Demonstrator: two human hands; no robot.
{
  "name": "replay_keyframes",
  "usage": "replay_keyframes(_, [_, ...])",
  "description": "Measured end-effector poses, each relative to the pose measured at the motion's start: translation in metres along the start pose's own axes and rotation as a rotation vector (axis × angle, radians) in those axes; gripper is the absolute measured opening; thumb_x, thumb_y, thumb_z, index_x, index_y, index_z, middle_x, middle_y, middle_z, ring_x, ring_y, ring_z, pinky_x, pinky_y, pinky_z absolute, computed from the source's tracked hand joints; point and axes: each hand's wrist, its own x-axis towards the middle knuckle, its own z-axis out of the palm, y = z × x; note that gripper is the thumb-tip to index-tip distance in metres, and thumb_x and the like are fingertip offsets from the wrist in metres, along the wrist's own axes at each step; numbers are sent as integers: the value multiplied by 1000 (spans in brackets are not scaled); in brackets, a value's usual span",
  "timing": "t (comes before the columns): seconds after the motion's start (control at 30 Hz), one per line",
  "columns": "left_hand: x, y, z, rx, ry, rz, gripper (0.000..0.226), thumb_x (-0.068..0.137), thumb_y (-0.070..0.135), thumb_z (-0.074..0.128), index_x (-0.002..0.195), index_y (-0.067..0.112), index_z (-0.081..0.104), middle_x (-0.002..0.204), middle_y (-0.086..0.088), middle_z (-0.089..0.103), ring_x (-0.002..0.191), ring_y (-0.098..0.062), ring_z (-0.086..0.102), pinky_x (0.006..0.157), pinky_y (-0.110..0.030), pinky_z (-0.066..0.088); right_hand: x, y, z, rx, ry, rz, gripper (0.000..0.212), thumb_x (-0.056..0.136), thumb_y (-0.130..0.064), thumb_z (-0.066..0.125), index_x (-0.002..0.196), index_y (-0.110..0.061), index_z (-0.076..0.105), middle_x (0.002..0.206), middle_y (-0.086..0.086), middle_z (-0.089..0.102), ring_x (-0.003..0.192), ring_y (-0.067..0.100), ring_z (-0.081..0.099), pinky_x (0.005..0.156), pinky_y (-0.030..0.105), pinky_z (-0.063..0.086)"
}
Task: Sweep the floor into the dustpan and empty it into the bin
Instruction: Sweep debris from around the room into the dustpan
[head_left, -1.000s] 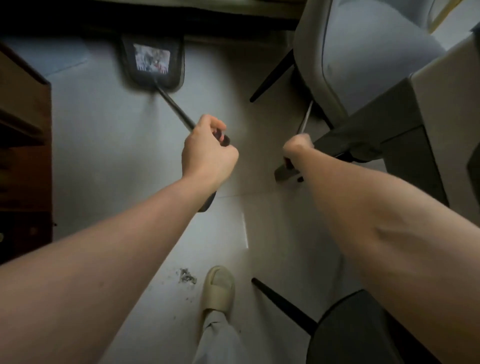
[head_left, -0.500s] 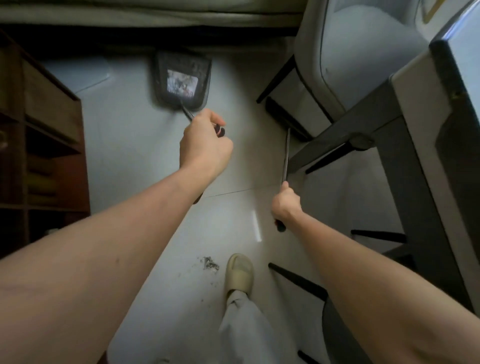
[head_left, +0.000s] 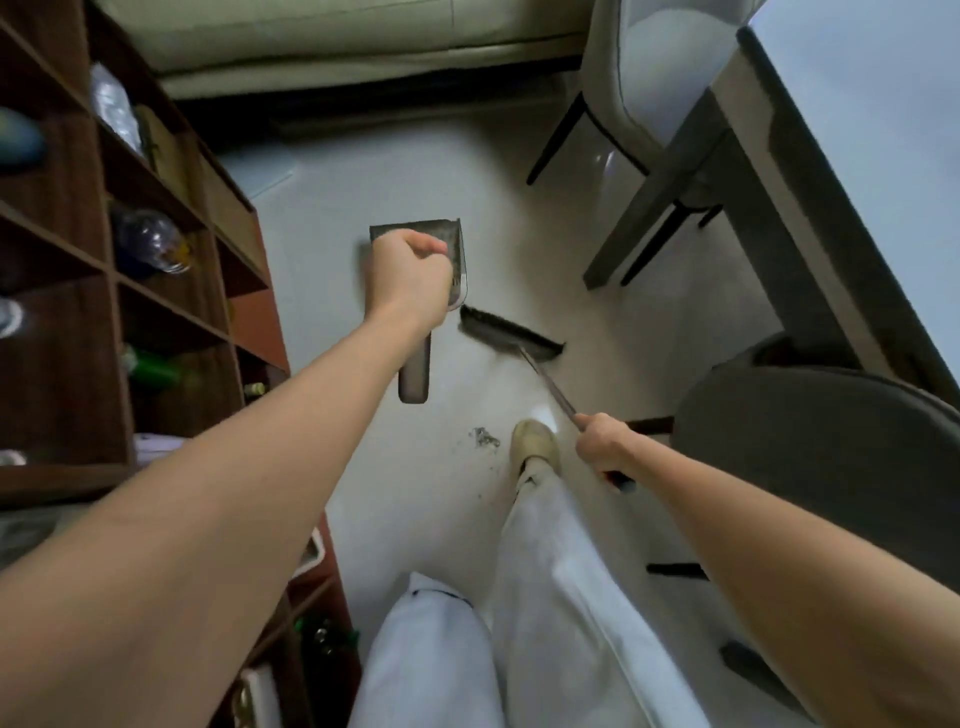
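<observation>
L hand (head_left: 408, 280) grips dustpan (head_left: 451, 244); R hand (head_left: 605, 447) grips broom (head_left: 511, 335) beside it.

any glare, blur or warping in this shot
Head view: wide-angle warping bends the shelf and table edge; a glare spot on the floor beside the broom handle; dustpan slightly smeared behind the left hand.

A person's left hand (head_left: 408, 280) grips the handle of a dustpan (head_left: 415, 231) held above a pale floor (head_left: 332, 208), while the right hand (head_left: 605, 448) grips a broom (head_left: 511, 332) whose brush head sits at the pan's four o'clock. A small dirt pile (head_left: 485, 438) lies just at nine o'clock of a beige slipper (head_left: 535, 441). Wooden shelves (head_left: 156, 291) stand at nine o'clock, a table (head_left: 810, 218) and chairs (head_left: 649, 78) at two.
</observation>
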Motion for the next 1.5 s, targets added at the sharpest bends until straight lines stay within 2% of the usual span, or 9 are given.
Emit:
replay_keyframes(0.2, [-69, -6, -9, -56, -13, -86, 23, 89, -5, 39, 100, 5, 57, 79, -1, 51, 51, -19, 42, 33, -14, 30, -79, 36, 78, -10, -110, 25, 61, 95, 2, 29, 152, -21, 23, 118, 13, 55, 78, 22, 54, 50, 25, 45])
replay_keyframes(0.33, [-90, -10, -15, -52, 32, -90, 22, 86, -1, 42, 77, 13, 57, 79, -5, 55, 70, -25, 52, 65, -32, 52, -106, 54, 76, -77, -103, 44, 46, 88, 4, 40, 128, -8, 58, 93, 13, 68, 77, 29, 66, 63, 34, 54])
replay_keyframes(0.4, [-95, -11, -21, -28, 47, -104, 25, 84, 1, 43, 66, 18, 49, 69, -6, 50, 63, -27, 47, 59, -32, 52, -112, 59, 65, -53, -57, 6, 34, 89, -1, 44, 116, -7, 64, 96, 13, 68, 82, 29, 66, 67, 34, 53])
replay_keyframes(0.57, [-102, -24, -32, -32, 37, -114, 22, 87, -3, 43, 94, 10, 59, 72, -1, 51, 48, -17, 43, 31, -14, 30, -102, 34, 65, -64, 29, -135, 45, 93, -4, 36, 130, -18, 57, 104, 13, 66, 78, 25, 63, 64, 29, 53])
replay_keyframes(0.8, [-97, -63, -37, -18, 112, -117, 22, 89, 1, 47, 95, 14, 64, 74, 0, 54, 52, -14, 44, 32, -13, 30, -36, -34, 79, -219, 49, -251, 47, 92, -4, 42, 138, -8, 46, 120, 16, 60, 100, 30, 62, 80, 32, 50])
replay_keyframes(1.03, [-117, -58, -27, 18, 120, -121, 23, 86, 1, 45, 90, 17, 61, 70, 4, 52, 55, -14, 47, 53, -23, 42, -61, 16, 75, -464, -33, -220, 48, 91, -1, 38, 138, -9, 44, 125, 15, 54, 109, 31, 59, 83, 33, 50])
replay_keyframes(1.13, [-130, -44, -27, 24, 122, -117, 22, 87, 2, 46, 92, 17, 61, 78, 8, 53, 61, -15, 51, 57, -26, 47, -87, 48, 52, -501, -86, -198, 40, 94, -5, 41, 133, -8, 51, 121, 12, 59, 98, 26, 60, 76, 28, 50])
replay_keyframes(1.3, [-161, -18, -24, 34, 124, -103, 25, 88, -4, 40, 95, 11, 59, 75, 2, 53, 33, -4, 47, 34, -16, 36, -112, 92, 0, -284, -76, -111, 35, 96, -7, 38, 124, -9, 59, 58, 7, 47, 27, 13, 41, 30, 16, 32])
replay_keyframes(1.5, [-174, -22, -9, 68, 118, -89, 19, 92, 2, 47, 93, 13, 62, 74, 0, 51, 49, -13, 43, 37, -17, 33, -102, 100, 7, -203, 14, -157, 25, 93, -5, 49, 113, 4, 61, 91, 16, 64, 58, 19, 51, 28, 10, 35])
